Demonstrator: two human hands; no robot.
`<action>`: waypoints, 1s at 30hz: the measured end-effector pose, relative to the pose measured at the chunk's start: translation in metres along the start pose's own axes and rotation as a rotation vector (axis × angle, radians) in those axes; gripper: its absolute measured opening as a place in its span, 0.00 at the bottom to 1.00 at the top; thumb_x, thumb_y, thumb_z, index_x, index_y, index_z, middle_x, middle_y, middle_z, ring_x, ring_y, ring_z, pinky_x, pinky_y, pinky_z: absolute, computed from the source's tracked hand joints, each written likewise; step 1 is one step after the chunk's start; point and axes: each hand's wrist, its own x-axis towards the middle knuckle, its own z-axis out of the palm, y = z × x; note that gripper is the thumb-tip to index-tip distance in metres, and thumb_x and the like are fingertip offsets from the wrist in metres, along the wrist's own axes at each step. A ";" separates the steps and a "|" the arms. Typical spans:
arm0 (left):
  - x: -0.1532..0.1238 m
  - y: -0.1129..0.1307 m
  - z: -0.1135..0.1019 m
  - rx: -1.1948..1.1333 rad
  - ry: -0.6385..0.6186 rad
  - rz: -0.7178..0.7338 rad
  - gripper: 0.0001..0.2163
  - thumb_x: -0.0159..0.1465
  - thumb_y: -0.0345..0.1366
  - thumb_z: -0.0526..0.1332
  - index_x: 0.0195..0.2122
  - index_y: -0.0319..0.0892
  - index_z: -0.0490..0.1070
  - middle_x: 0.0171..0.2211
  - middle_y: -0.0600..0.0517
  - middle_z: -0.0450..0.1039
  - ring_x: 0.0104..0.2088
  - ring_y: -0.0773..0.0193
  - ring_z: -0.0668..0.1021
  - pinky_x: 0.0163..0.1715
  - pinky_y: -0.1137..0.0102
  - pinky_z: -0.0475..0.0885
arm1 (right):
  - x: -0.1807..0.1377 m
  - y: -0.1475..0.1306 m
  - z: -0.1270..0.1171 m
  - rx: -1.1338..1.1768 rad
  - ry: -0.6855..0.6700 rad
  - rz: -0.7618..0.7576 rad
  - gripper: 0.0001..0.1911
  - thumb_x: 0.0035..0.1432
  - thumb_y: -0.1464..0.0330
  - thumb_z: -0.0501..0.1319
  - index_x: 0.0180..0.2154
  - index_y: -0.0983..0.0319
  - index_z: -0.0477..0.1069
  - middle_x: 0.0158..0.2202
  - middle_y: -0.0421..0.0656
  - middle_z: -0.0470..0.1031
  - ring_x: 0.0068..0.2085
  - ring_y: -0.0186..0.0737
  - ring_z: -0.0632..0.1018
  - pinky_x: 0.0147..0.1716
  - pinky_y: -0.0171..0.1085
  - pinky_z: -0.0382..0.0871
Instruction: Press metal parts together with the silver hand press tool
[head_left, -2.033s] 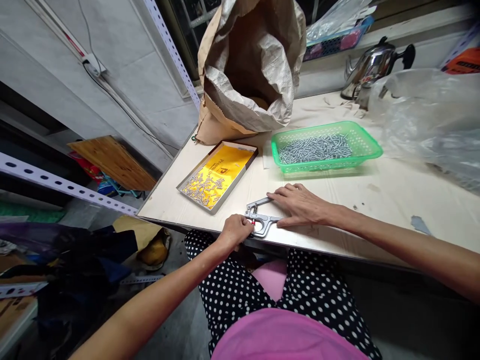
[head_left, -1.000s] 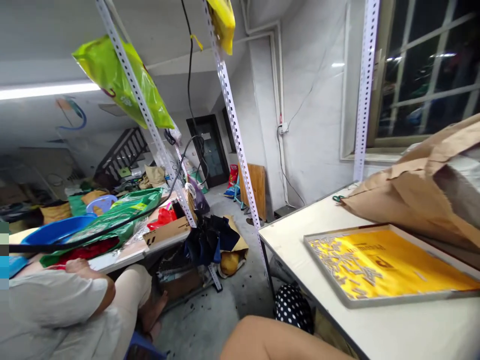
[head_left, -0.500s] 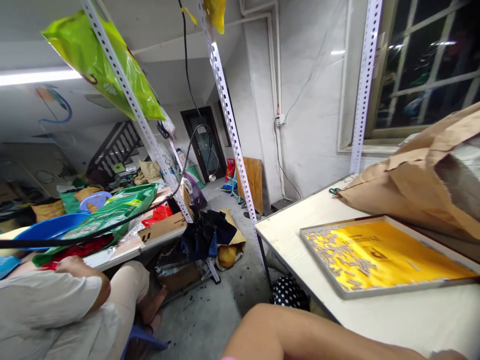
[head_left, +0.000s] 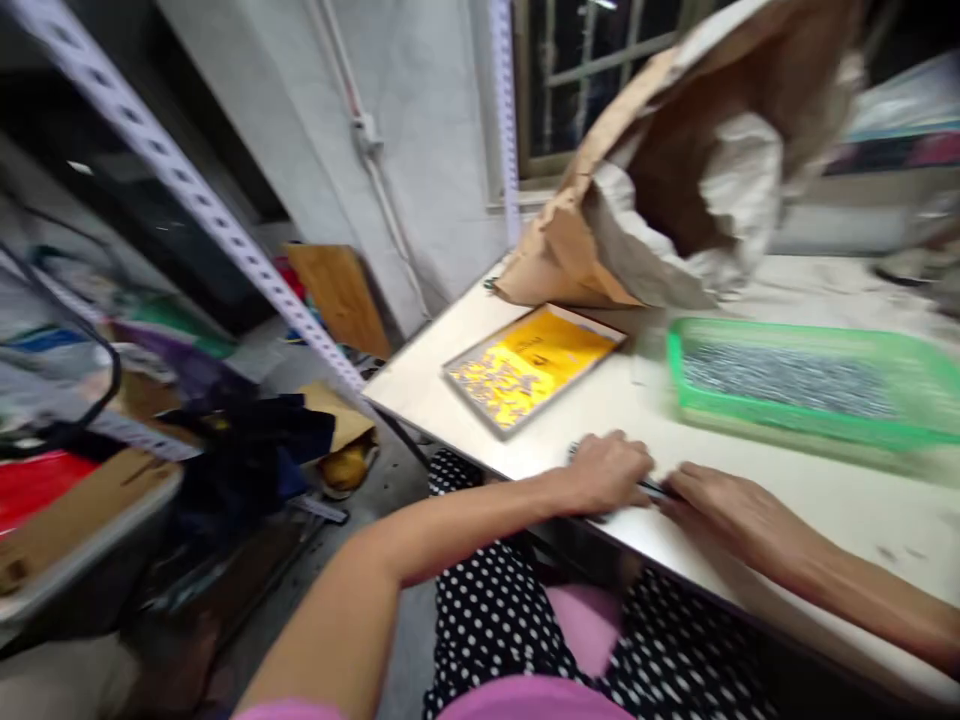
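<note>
Over the table's front edge, my left hand (head_left: pixel 609 472) is closed, fingers curled round a thin dark piece (head_left: pixel 655 489). My right hand (head_left: pixel 724 510) pinches the piece's other end, thumb and fingers together. Blur hides what kind of thing it is. Just beyond my left hand lies a shallow tray (head_left: pixel 491 428) with a yellow lining and many small silvery pieces scattered at its near left. A green plastic basket (head_left: pixel 780 425), ahead of my right hand, holds a heap of small grey metal pieces.
Behind the tray, a large torn brown paper bag (head_left: pixel 562 250) stands open on the pale table (head_left: pixel 810 510). A perforated metal post (head_left: pixel 217 235) slants up at the left. Beyond it are a wooden board (head_left: pixel 337 295) and a cardboard piece (head_left: pixel 82 520) by a red bag.
The view has swung right and down, bringing both hands and the green basket into sight. The seated person at the left has mostly left the picture.
</note>
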 end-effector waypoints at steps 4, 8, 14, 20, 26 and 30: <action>-0.002 0.002 0.003 0.003 0.085 -0.041 0.15 0.61 0.44 0.65 0.45 0.41 0.74 0.47 0.45 0.73 0.51 0.50 0.71 0.46 0.61 0.71 | -0.014 0.004 -0.023 -0.019 -0.138 0.041 0.12 0.65 0.61 0.56 0.42 0.61 0.73 0.37 0.49 0.73 0.40 0.49 0.76 0.38 0.44 0.71; -0.027 -0.003 -0.002 -0.124 0.277 -0.095 0.26 0.63 0.44 0.64 0.60 0.41 0.65 0.57 0.44 0.68 0.57 0.54 0.68 0.54 0.65 0.66 | -0.011 0.004 -0.030 -0.009 -0.041 0.064 0.29 0.59 0.55 0.63 0.56 0.64 0.66 0.54 0.57 0.68 0.53 0.57 0.70 0.48 0.50 0.69; -0.062 -0.021 -0.010 -0.165 0.316 -0.418 0.15 0.69 0.42 0.55 0.35 0.38 0.77 0.37 0.45 0.76 0.42 0.57 0.76 0.45 0.68 0.67 | -0.011 -0.018 -0.026 0.040 -0.037 0.001 0.18 0.65 0.58 0.57 0.48 0.64 0.71 0.44 0.52 0.72 0.47 0.53 0.70 0.47 0.49 0.67; -0.059 -0.008 -0.006 -0.240 0.073 -0.597 0.19 0.58 0.53 0.64 0.29 0.40 0.78 0.30 0.47 0.77 0.34 0.57 0.77 0.32 0.69 0.65 | 0.001 -0.024 0.000 0.129 -0.007 0.008 0.16 0.69 0.61 0.50 0.43 0.63 0.73 0.39 0.50 0.72 0.42 0.49 0.72 0.42 0.46 0.65; -0.041 -0.016 -0.016 -0.386 -0.102 -0.744 0.16 0.53 0.50 0.67 0.31 0.41 0.79 0.30 0.48 0.78 0.33 0.59 0.78 0.28 0.72 0.64 | 0.004 -0.011 0.026 0.156 0.144 -0.028 0.16 0.71 0.61 0.48 0.41 0.61 0.72 0.36 0.47 0.72 0.38 0.45 0.72 0.38 0.44 0.64; -0.032 -0.019 -0.016 -0.311 -0.033 -0.769 0.17 0.52 0.51 0.67 0.32 0.41 0.79 0.33 0.47 0.79 0.35 0.57 0.79 0.29 0.71 0.65 | 0.006 -0.005 0.031 0.123 0.221 -0.058 0.15 0.71 0.62 0.48 0.43 0.61 0.70 0.37 0.47 0.71 0.39 0.45 0.71 0.39 0.43 0.63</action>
